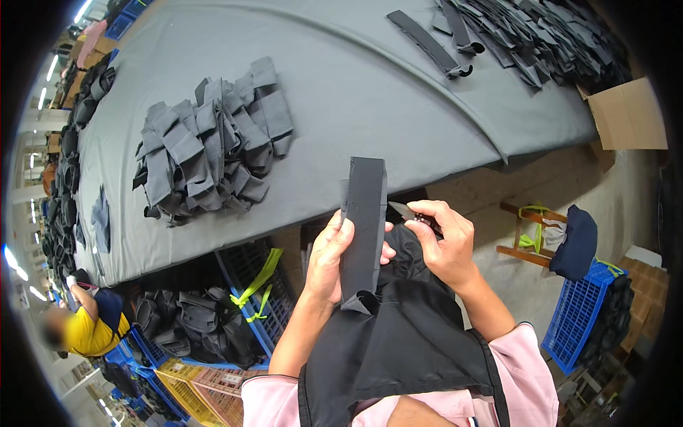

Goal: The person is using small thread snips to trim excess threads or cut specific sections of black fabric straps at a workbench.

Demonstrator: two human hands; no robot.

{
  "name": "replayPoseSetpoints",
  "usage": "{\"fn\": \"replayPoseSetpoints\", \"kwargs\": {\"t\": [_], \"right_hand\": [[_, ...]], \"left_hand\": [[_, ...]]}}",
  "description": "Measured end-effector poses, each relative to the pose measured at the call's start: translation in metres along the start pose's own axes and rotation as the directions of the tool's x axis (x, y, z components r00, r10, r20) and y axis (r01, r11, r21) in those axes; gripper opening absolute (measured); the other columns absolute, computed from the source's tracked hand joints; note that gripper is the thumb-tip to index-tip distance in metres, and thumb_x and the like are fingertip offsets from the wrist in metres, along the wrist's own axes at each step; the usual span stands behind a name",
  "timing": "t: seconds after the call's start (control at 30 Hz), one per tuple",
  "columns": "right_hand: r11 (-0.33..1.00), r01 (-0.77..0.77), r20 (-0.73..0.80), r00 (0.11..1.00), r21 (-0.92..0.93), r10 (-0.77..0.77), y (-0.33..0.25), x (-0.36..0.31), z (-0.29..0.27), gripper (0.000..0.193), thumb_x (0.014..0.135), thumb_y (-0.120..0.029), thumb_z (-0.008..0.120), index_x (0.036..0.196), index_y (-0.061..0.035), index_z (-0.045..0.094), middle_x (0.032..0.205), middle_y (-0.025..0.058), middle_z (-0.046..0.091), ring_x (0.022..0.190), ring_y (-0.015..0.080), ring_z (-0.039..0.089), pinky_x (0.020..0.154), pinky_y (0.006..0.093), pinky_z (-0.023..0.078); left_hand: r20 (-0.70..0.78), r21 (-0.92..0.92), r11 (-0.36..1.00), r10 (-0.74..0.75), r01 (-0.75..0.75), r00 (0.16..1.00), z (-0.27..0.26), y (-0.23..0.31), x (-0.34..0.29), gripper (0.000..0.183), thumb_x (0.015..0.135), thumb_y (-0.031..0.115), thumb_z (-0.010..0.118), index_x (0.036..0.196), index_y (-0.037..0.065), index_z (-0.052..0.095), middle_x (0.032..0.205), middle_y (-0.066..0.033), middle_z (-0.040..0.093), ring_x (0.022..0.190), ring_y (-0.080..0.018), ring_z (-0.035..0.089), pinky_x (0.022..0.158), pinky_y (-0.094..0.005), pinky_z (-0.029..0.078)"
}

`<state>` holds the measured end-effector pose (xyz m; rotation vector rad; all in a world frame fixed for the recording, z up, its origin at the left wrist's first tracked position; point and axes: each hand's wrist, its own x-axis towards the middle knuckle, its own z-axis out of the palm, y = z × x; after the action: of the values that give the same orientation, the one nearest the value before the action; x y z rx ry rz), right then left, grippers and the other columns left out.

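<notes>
A long dark grey fabric strip [366, 224] is upright in front of my black apron, with its lower end curled over. My left hand [329, 256] grips the strip, thumb on its face and fingertips showing past its right edge. Beside that edge, my right hand [445, 238] is closed around small dark thread snips [403, 211], whose pointed blade faces the strip. The handle is mostly covered by my fingers, so I cannot see whether the blades are apart.
A heap of folded grey strips [213, 139] lies left on the grey-covered table [320, 92]. More strips [533, 43] are piled far right, near a cardboard flap [629, 114]. Blue crates [580, 313] and a wooden stool [526, 238] stand around me. A person in yellow [89, 324] works at left.
</notes>
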<state>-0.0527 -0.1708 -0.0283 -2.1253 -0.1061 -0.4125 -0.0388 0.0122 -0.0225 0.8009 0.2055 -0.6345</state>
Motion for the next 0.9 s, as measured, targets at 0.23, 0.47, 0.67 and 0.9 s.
{"fn": "replayPoseSetpoints", "kwargs": {"t": [0.23,0.47,0.67,0.9], "right_hand": [[0.997,-0.025,0.131,0.991,0.067,0.016,0.000,0.006,-0.006,0.022,0.074,0.003,0.067,0.096,0.0005,0.060,0.081,0.0095,0.063,0.064,0.0181,0.059,0.059,0.0270,0.048],[0.996,0.082,0.168,0.982,0.041,-0.088,-0.003,0.015,0.002,0.026,0.069,0.001,0.070,0.094,-0.0014,0.061,0.081,0.0083,0.053,0.058,0.0184,0.056,0.050,0.0291,0.046],[0.983,0.180,0.179,0.969,-0.030,-0.172,0.002,0.010,0.006,0.025,0.069,0.004,0.069,0.093,-0.0002,0.063,0.080,0.0088,0.052,0.059,0.0158,0.055,0.050,0.0266,0.045],[0.709,-0.430,0.291,0.902,0.559,0.318,0.008,0.021,0.009,0.030,0.078,0.000,0.065,0.106,0.0015,0.056,0.084,0.0026,0.050,0.064,0.0055,0.049,0.052,0.0193,0.040]], "left_hand": [[0.012,0.003,0.999,-0.033,0.033,0.999,-0.004,-0.004,0.002,0.043,0.096,0.032,0.047,0.122,-0.001,0.042,0.108,-0.0193,0.059,0.082,-0.0239,0.065,0.071,-0.0316,0.055],[0.026,0.015,0.997,-0.073,0.073,0.997,0.000,-0.006,-0.001,0.041,0.096,0.032,0.048,0.122,0.001,0.043,0.103,-0.0148,0.059,0.081,-0.0224,0.065,0.072,-0.0304,0.055],[0.015,0.022,0.996,-0.091,0.091,0.996,-0.002,-0.006,-0.003,0.039,0.096,0.032,0.048,0.121,0.002,0.043,0.100,-0.0139,0.060,0.081,-0.0220,0.065,0.073,-0.0308,0.055],[0.019,0.052,0.991,-0.124,0.123,0.992,0.008,-0.006,-0.004,0.043,0.094,0.034,0.052,0.121,0.003,0.041,0.102,-0.0154,0.058,0.084,-0.0230,0.065,0.073,-0.0310,0.055]]}}
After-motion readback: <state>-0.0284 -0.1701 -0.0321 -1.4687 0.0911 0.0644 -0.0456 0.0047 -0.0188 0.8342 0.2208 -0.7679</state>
